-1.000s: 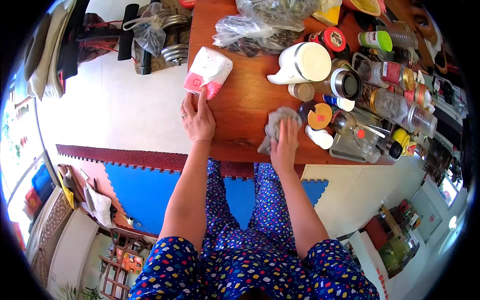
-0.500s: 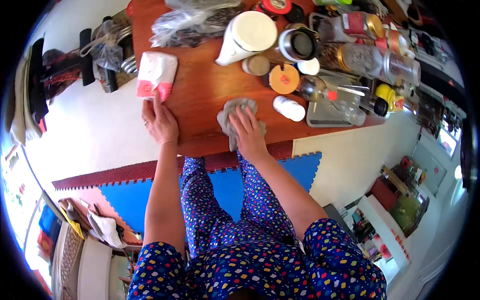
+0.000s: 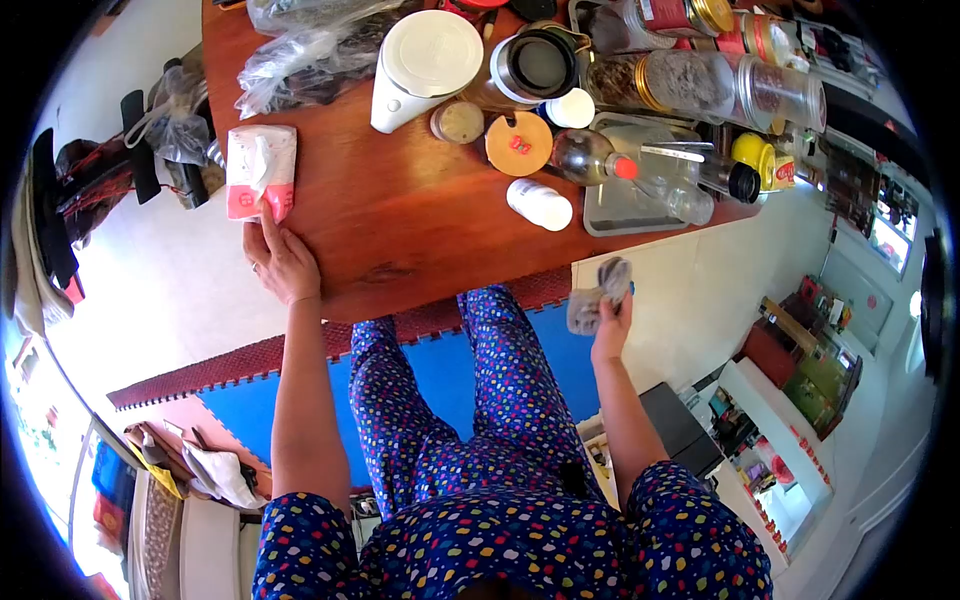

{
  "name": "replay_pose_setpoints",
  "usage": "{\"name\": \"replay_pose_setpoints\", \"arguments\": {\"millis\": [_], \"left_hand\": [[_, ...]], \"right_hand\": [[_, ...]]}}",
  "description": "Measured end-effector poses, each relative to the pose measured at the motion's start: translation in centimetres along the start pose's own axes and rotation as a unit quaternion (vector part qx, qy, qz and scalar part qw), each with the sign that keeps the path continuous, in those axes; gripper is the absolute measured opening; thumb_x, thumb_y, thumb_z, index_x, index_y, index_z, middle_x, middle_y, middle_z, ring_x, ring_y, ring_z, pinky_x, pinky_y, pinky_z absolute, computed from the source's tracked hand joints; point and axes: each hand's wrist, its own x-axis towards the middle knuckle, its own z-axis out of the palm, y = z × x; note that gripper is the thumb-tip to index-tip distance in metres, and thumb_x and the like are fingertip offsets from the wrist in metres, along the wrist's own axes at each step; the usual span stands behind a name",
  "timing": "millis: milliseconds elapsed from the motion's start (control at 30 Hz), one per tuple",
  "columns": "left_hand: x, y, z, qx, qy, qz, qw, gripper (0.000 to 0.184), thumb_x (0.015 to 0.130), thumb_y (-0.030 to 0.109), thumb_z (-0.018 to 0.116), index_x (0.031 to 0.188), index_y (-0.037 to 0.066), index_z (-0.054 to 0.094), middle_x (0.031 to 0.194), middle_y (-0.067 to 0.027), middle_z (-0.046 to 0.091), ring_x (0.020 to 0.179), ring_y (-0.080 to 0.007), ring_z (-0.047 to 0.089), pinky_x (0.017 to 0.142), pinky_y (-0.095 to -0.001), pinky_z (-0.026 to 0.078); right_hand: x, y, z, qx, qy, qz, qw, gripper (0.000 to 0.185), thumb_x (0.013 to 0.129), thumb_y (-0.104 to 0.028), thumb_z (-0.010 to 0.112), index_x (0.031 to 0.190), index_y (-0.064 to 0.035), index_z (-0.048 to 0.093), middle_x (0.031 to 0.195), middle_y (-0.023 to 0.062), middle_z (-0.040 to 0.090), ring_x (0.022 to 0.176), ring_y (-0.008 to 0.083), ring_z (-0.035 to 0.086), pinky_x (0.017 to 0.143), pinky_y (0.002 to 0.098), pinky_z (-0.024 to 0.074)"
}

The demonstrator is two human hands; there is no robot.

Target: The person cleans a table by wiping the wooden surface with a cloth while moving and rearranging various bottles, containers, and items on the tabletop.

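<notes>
My left hand (image 3: 285, 268) rests at the near left edge of the wooden table (image 3: 360, 220), fingers stretched out. Its index fingertip touches the lower end of a pink and white tissue pack (image 3: 243, 190), from which a white tissue sticks out. Beyond the table's front edge, my right hand (image 3: 612, 335) grips a bunched grey cloth (image 3: 586, 310) in the air. Closest to that hand on the tabletop are a white bottle (image 3: 540, 204) lying on its side and a grey tray (image 3: 625, 215).
A white kettle (image 3: 425, 65), a round wooden lid (image 3: 518, 145), a red-capped bottle (image 3: 580, 157) and several glass jars (image 3: 690, 85) crowd the back and right. Plastic bags (image 3: 310, 60) lie at the back left. Blue foam mat (image 3: 300, 400) covers floor below.
My right hand has lifted the grey cloth from the tabletop and carried it right, past the front edge. My left hand stays at the tissue pack. The view has shifted slightly.
</notes>
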Motion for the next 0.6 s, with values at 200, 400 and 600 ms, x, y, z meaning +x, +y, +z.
{"name": "replay_pose_setpoints", "arguments": {"millis": [200,400,600], "left_hand": [[0.2,-0.6,0.3,-0.017,0.019,0.028,0.999,0.052,0.094,0.016,0.053,0.144,0.024,0.044,0.14,-0.0198,0.039,0.127,-0.0352,0.042,0.102,-0.0465,0.039],[0.5,-1.3,0.0,-0.066,0.007,0.018,0.998,0.058,0.093,0.016,0.055,0.148,0.019,0.037,0.138,-0.0221,0.039,0.124,-0.0384,0.044,0.101,-0.0472,0.04],[0.6,-0.1,-2.4,-0.128,-0.002,-0.015,0.992,0.067,0.089,0.017,0.061,0.15,0.014,0.031,0.138,-0.0237,0.038,0.122,-0.0389,0.044,0.103,-0.0475,0.037]], "right_hand": [[5.9,1.1,-0.6,0.334,0.112,0.192,0.916,0.041,0.093,-0.001,0.051,0.133,-0.0058,0.048,0.121,0.0062,0.058,0.107,0.0172,0.057,0.093,0.0335,0.0456],[4.8,0.1,4.1,0.208,0.064,0.144,0.965,0.047,0.089,-0.002,0.054,0.135,-0.0036,0.047,0.123,0.0071,0.058,0.107,0.0189,0.056,0.095,0.0326,0.044],[-0.9,-3.8,4.9,0.345,-0.081,0.221,0.909,0.05,0.089,-0.005,0.048,0.138,-0.0037,0.044,0.127,0.0101,0.056,0.113,0.0221,0.055,0.097,0.0356,0.0444]]}}
